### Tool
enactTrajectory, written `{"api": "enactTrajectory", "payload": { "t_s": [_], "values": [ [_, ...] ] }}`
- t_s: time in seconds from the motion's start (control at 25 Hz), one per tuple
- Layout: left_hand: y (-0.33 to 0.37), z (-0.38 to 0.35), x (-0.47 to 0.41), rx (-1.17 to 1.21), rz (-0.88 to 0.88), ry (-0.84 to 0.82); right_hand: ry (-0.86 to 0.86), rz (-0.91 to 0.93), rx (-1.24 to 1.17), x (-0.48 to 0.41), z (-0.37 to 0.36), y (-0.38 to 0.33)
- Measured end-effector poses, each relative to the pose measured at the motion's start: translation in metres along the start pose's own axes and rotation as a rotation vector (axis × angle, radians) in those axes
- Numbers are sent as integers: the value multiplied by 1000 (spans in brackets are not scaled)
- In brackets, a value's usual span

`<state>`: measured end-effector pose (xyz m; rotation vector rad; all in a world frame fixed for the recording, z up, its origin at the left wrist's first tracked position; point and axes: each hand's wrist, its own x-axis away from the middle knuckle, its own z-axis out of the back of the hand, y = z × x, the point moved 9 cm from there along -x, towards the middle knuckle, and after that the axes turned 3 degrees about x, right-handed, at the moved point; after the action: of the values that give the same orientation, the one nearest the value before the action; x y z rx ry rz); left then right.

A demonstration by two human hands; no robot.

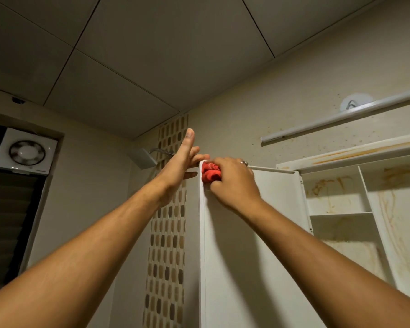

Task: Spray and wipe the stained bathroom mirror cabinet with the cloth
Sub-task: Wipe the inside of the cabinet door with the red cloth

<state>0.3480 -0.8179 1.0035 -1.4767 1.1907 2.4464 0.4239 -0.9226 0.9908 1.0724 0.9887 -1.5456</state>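
Note:
The white cabinet door (242, 245) stands swung open toward me, its inner face showing. My right hand (234, 183) presses a bunched red cloth (210, 174) against the door's top left corner. My left hand (179, 166) grips the door's outer edge near the top, fingers behind it and thumb pointing up. Behind the door, the open cabinet (374, 209) shows white shelves streaked with brown-orange stains. No spray bottle is in view.
A tube light fitting (341, 118) runs along the spattered wall above the cabinet. A square shower head (143, 158) hangs left of the door, next to a mosaic tile strip (168, 233). An exhaust fan (25, 151) sits at far left above a dark louvred window.

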Motion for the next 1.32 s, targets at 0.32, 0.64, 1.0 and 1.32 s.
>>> {"api": "enactTrajectory", "payload": {
  "t_s": [0.32, 0.64, 1.0, 1.32],
  "values": [
    [-5, -1, -2, 6, -31, -25, 284, -260, -184, 0, 0, 17],
    [-6, 2, -3, 16, -53, -34, -250, 246, 244, -19, 4, -8],
    [4, -6, 9, -17, -50, -43, 56, -164, 91, -20, 5, -3],
    [2, -3, 3, -51, -66, 2, -307, 80, 298, -15, 25, 21]
  ]
}}
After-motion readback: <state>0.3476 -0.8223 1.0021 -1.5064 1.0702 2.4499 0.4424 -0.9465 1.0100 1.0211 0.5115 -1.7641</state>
